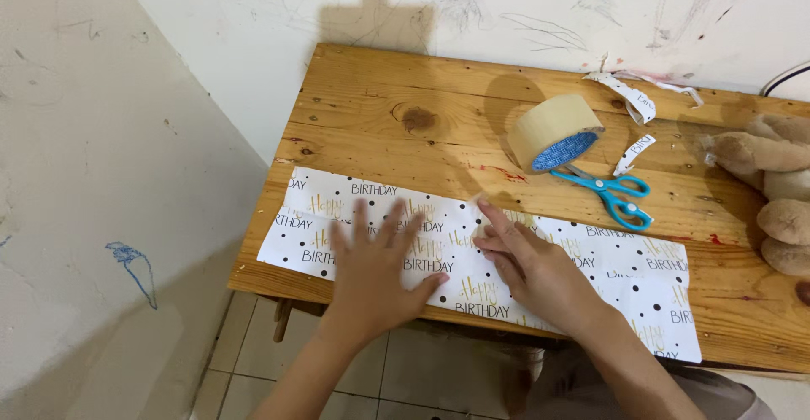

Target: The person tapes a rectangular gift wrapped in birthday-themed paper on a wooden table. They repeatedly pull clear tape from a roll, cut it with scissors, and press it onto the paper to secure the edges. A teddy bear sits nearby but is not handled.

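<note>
A long white sheet of wrapping paper (607, 260) with black dots and gold and black lettering lies folded along the near edge of a wooden table (380, 108). My left hand (375, 268) rests flat on the paper's left half, fingers spread. My right hand (527, 260) presses on the paper's middle, its fingertips at the upper folded edge, where a small strip of tape seems to sit. Neither hand grips anything.
A roll of tan packing tape (555, 131) stands behind the paper. Blue-handled scissors (612, 192) lie beside it. Paper scraps (634, 99) and a beige plush toy (772, 192) sit at the right. A scribbled wall runs behind the table and tiled floor lies below.
</note>
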